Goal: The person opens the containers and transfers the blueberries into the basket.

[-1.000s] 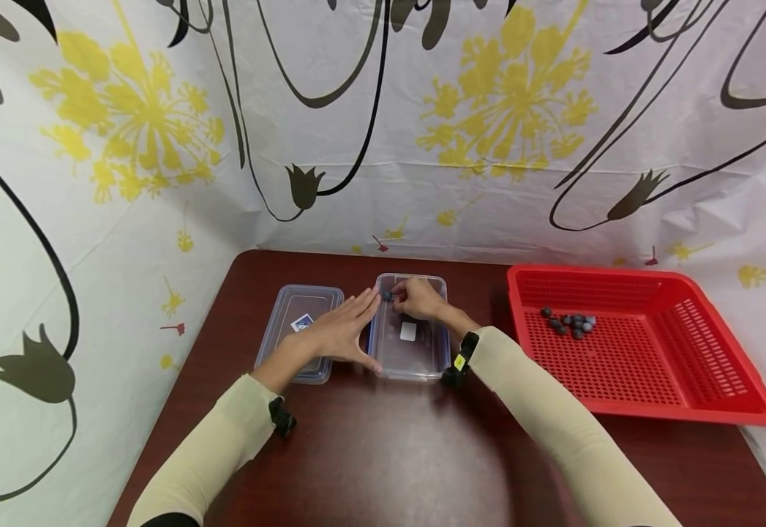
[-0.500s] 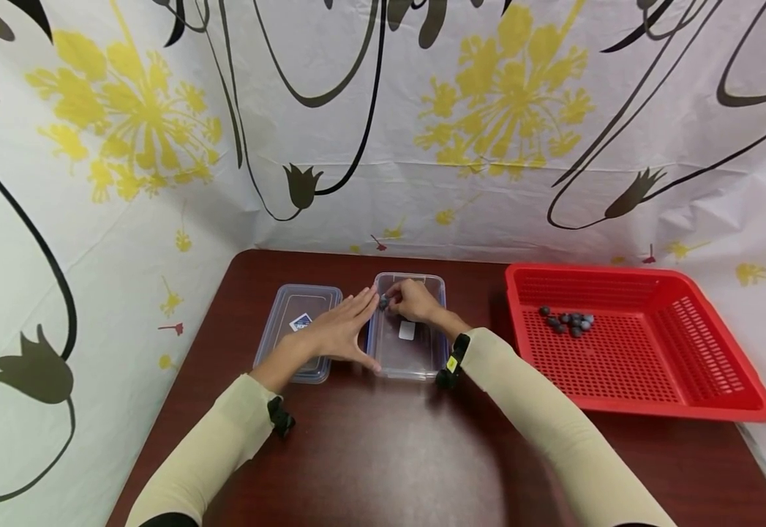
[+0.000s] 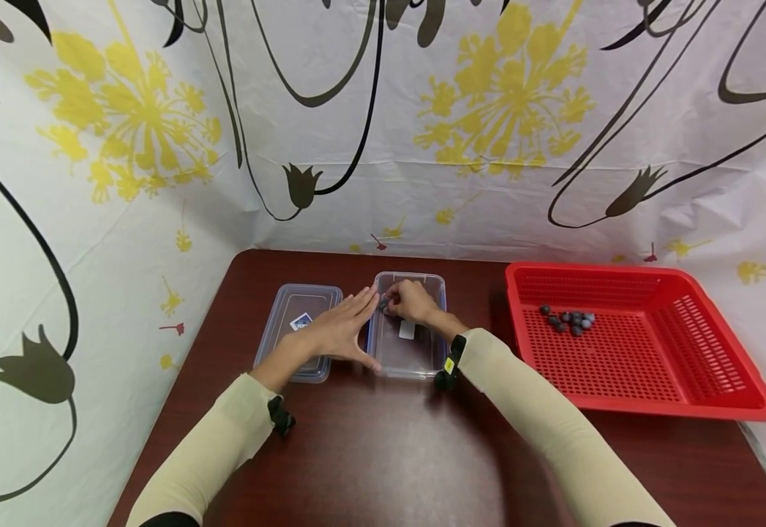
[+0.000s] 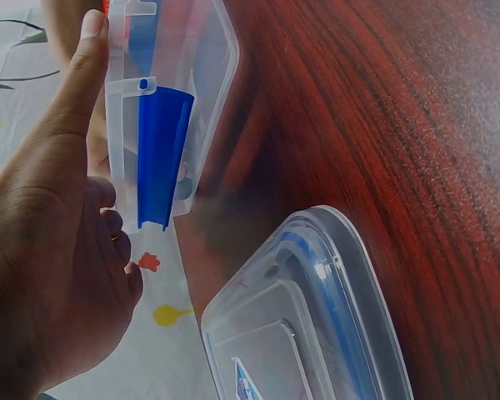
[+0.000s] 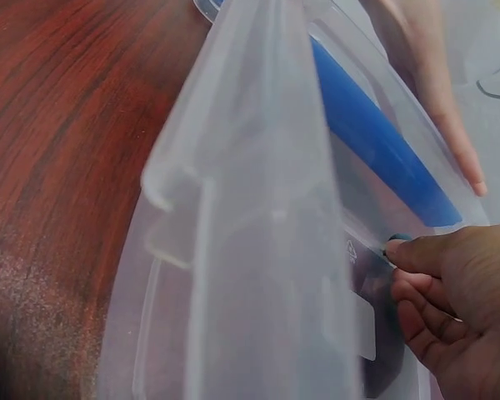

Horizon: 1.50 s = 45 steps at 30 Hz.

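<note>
A clear plastic container (image 3: 412, 362) with blue side clips stands uncovered on the table. My left hand (image 3: 336, 327) has its fingers straight and lies along the container's left side, thumb spread toward the near corner; the left wrist view shows a blue clip (image 4: 162, 158) beside it. Inside the container, near its far left, my right hand (image 3: 417, 301) pinches a small dark blueberry (image 5: 393, 246) between thumb and fingertip, which mostly cover it. Several more blueberries (image 3: 576, 322) lie grouped in the red basket (image 3: 626, 373) at the right.
Left of the container, partly under my left forearm, lies a flat clear plastic piece (image 3: 279, 318) with a blue-and-white label; whether it is a lid or a lidded box I cannot tell. A patterned sheet (image 3: 356, 234) walls off the dark red table (image 3: 363, 454) behind and at left.
My right hand has drawn slightly nearer inside the container, with the blueberry at its fingertips. The left hand has stayed in place.
</note>
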Each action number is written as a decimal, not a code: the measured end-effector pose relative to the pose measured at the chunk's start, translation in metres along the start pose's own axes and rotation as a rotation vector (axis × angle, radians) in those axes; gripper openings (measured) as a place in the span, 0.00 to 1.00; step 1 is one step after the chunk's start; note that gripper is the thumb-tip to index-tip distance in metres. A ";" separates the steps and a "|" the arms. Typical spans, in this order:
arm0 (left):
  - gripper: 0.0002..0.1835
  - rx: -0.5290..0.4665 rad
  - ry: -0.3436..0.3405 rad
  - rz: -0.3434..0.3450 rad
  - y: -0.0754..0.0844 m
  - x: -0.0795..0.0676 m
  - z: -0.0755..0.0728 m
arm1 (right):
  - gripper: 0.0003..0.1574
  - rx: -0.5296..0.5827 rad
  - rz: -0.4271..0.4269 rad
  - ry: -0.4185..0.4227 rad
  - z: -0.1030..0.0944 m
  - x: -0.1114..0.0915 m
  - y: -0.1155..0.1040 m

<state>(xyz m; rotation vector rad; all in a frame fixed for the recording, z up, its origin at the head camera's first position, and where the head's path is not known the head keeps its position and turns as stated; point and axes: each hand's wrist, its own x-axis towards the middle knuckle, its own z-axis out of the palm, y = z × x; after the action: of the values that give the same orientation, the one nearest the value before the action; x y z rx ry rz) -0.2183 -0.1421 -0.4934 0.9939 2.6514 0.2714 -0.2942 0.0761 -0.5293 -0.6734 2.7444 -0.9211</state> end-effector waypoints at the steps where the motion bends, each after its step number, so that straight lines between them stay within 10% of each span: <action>1: 0.76 -0.002 -0.001 0.000 0.000 0.000 0.000 | 0.10 0.000 0.001 0.000 0.000 0.000 0.000; 12: 0.76 -0.008 0.010 -0.004 0.001 0.001 0.001 | 0.09 0.015 -0.051 -0.064 -0.016 -0.007 -0.001; 30: 0.78 -0.029 0.008 -0.010 0.000 -0.001 0.000 | 0.10 -0.038 -0.164 0.000 -0.112 -0.046 -0.017; 45: 0.78 -0.028 0.010 0.002 0.001 0.001 -0.002 | 0.08 -0.123 -0.218 0.001 -0.179 -0.104 0.029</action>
<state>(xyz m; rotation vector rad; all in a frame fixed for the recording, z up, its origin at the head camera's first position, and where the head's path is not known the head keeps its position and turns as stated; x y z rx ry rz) -0.2189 -0.1410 -0.4911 0.9895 2.6482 0.3145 -0.2658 0.2405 -0.4028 -1.0111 2.7869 -0.7960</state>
